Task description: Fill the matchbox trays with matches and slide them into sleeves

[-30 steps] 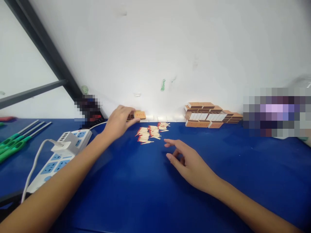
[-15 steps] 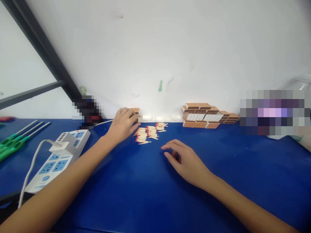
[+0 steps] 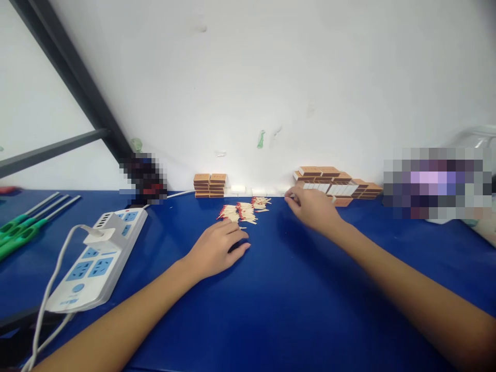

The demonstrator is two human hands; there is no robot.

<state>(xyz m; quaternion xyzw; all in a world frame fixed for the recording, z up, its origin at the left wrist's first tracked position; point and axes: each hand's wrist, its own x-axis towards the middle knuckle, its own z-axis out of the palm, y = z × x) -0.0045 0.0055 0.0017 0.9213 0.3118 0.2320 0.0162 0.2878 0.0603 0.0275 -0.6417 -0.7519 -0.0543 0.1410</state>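
My left hand (image 3: 219, 249) rests palm down on the blue table, fingers loosely curled, just in front of a heap of red-tipped matches (image 3: 242, 211); it holds nothing that I can see. My right hand (image 3: 312, 206) reaches to the back right, fingers pinched at the left end of a large pile of brown and white matchboxes (image 3: 337, 184); what they grip is hidden. A small neat stack of brown matchboxes (image 3: 210, 185) stands against the wall at the back. A few white inner trays (image 3: 248, 190) lie along the wall between the two piles.
A white power strip (image 3: 98, 256) with a plugged adapter and cable lies at the left. Green-handled long lighters (image 3: 27, 227) lie at the far left. A dark metal frame (image 3: 73, 88) rises along the wall. Blurred-out items sit at back left and right.
My left hand let go of a matchbox at the small stack and drew back toward me beside the matches. My right hand left the table's middle and reached to the large matchbox pile.
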